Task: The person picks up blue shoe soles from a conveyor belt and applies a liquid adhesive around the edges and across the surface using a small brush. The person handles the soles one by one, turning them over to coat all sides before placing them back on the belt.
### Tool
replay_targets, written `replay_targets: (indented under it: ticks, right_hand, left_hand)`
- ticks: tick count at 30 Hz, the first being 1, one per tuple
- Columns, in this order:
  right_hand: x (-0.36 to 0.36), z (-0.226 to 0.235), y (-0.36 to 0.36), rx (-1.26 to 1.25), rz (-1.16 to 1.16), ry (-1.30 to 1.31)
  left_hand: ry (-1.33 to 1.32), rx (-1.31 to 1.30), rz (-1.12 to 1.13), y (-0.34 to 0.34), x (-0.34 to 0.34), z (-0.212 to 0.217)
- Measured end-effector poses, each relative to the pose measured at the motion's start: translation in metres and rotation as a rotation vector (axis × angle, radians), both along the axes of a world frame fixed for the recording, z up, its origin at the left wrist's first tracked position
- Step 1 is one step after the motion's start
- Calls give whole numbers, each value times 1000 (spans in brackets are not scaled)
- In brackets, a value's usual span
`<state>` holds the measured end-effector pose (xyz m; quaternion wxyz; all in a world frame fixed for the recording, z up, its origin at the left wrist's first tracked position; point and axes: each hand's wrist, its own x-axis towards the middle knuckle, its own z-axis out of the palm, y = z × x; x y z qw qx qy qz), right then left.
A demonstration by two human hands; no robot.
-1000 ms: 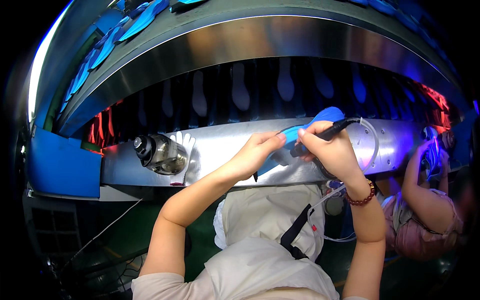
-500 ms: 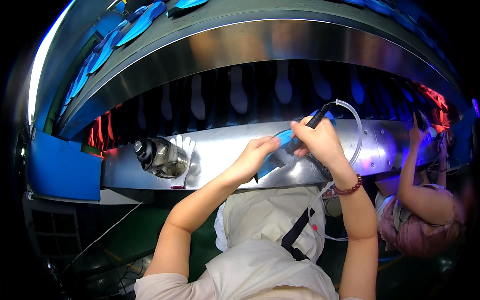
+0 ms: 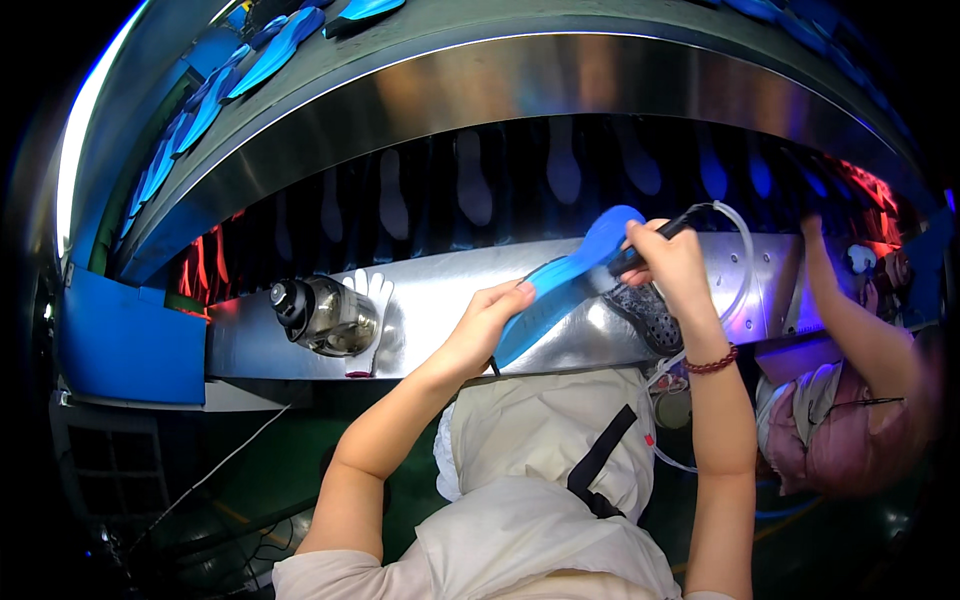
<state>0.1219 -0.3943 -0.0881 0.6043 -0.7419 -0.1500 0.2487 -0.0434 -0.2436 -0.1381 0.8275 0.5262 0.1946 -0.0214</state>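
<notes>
The left hand (image 3: 488,322) grips the left edge of a thin, blue, sole-shaped piece (image 3: 562,280), held slanted above the shiny metal tabletop (image 3: 440,300). The right hand (image 3: 672,265) is wrapped around a slim black pen-like tool (image 3: 682,221) trailing a clear flexible tube (image 3: 748,270), beside the piece's right edge.

- Long, shiny metal bench (image 3: 440,300), running left to right
- On its left part: black-capped, see-through bottle (image 3: 335,318), overlapping white glove (image 3: 374,290) in view
- Farther right: dark perforated piece (image 3: 648,318)
- On grey belt (image 3: 450,22): blue sole-shaped pieces (image 3: 282,50)
</notes>
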Motion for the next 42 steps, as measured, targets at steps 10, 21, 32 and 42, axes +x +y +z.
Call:
replay_targets:
  ticks: [10,21,32,42]
  right_hand:
    - [-11,-46,-2,47,-80,-419]
    - [-61,-43,-7,-209,77,-928]
    - [-76,-42,-24,84,219,-353]
    - [-34,-20,-64,623,-66,327]
  left_hand:
    - [23,-629,48,-17,9,-2]
    - [37,-639,4,-22,8,-18]
    - [-4,-564,136,1,16,-29]
    - [-43,-783,81,0,-2,-25]
